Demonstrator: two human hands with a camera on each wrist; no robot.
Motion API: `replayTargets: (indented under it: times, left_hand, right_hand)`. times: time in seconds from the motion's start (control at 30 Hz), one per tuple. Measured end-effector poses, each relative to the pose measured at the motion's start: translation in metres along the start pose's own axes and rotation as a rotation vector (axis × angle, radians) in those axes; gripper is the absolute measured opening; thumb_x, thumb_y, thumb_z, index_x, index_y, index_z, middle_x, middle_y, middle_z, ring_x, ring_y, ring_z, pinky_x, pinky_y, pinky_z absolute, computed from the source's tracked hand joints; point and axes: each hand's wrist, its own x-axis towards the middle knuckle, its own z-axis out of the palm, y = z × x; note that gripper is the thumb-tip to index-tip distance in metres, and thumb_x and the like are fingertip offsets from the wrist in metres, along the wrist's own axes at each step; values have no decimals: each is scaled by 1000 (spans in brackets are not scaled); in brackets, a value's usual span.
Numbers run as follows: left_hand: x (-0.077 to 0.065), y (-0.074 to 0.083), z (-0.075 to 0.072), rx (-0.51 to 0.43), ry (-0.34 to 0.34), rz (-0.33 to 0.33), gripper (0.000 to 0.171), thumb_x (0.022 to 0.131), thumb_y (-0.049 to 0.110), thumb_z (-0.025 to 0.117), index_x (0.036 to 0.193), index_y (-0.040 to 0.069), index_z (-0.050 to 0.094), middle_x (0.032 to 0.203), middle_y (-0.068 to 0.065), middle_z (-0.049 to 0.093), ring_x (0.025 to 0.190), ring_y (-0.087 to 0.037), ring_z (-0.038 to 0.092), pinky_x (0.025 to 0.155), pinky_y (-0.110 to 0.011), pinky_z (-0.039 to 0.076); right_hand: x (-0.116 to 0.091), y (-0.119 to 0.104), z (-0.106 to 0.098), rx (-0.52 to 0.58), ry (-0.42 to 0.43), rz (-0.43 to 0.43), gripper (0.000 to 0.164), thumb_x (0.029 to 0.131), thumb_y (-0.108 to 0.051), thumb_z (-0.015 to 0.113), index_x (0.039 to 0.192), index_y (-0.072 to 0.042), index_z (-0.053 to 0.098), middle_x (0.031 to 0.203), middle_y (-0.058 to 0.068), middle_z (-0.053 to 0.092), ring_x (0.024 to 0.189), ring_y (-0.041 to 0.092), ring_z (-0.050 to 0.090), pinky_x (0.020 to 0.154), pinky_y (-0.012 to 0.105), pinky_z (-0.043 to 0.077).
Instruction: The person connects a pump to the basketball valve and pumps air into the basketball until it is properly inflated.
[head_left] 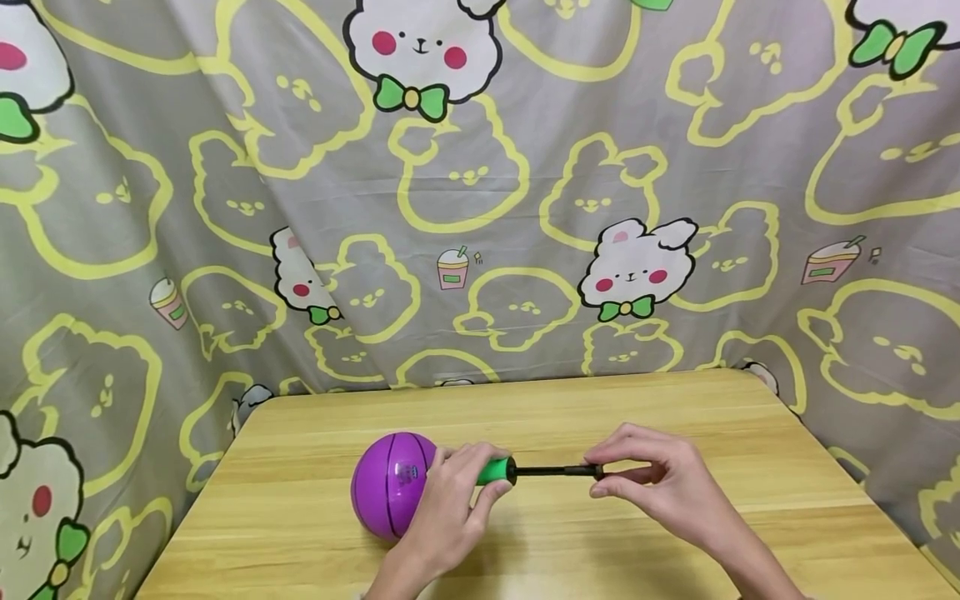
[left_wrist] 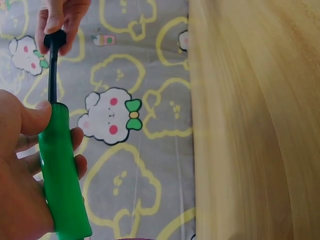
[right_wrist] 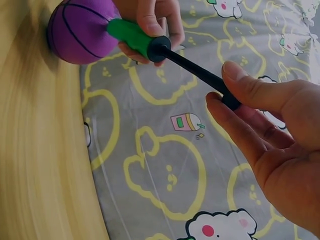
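Observation:
My left hand (head_left: 453, 504) grips the green barrel of a small hand pump (left_wrist: 64, 175), thumb along its top near the black collar. Its black rod is drawn out to the right. At the rod's end, my right hand (head_left: 667, 479) pinches the black handle (right_wrist: 231, 100) between thumb and fingers. The pump's left end meets a purple ball (head_left: 392, 483) with black basketball lines, which sits on the table just left of my left hand. Where pump and ball join is mostly hidden by that hand in the head view.
The wood-grain table (head_left: 300, 533) stretches out beneath both hands. A grey curtain (head_left: 525, 242) printed with yellow outlines and white cartoon animals hangs behind its far edge and along both sides.

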Motion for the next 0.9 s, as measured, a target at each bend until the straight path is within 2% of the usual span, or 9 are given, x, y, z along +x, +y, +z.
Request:
replayTargets:
  times: [0.23, 0.53, 0.67, 0.8, 0.9]
  left_hand:
    - [-3, 3, 2, 15, 3, 3, 18, 99, 27, 67, 115, 18, 66, 103, 13, 68, 96, -3, 63, 86, -38, 40]
    - [-4, 10, 7, 8, -43, -5, 19, 100, 28, 65, 115, 18, 66, 106, 12, 68, 102, -7, 64, 87, -40, 40]
    - [-4, 12, 10, 13, -57, 3, 19, 101, 29, 64, 117, 18, 65, 109, 10, 68, 101, -7, 64, 87, -39, 40]
    - [-3, 12, 13, 41, -65, 24, 19, 101, 30, 63, 117, 18, 65, 110, 9, 69, 99, -7, 64, 87, -39, 39]
    - [-4, 12, 14, 50, -67, 27, 19, 101, 30, 63, 116, 18, 65, 109, 9, 69, 97, -6, 63, 87, -38, 38]
  right_hand:
    - [0, 5, 13, 7, 3, -21, 29, 79, 8, 82, 106, -3, 76, 100, 8, 71, 89, 20, 73, 67, 39, 60]
    - [0, 12, 30, 15, 8, -37, 27, 81, 4, 83, 106, -4, 77, 100, 8, 71, 90, 20, 73, 67, 38, 60]
    - [-1, 18, 40, 35, 42, -71, 29, 78, 7, 83, 105, -2, 77, 98, 10, 71, 92, 22, 74, 67, 38, 60]
    - [-1, 26, 54, 5, 89, -117, 29, 77, 9, 83, 104, 0, 77, 97, 12, 72, 90, 22, 74, 65, 36, 59]
    - [-1, 27, 63, -22, 110, -101, 29, 78, 6, 83, 104, -2, 78, 96, 10, 72, 89, 21, 74, 64, 34, 59]
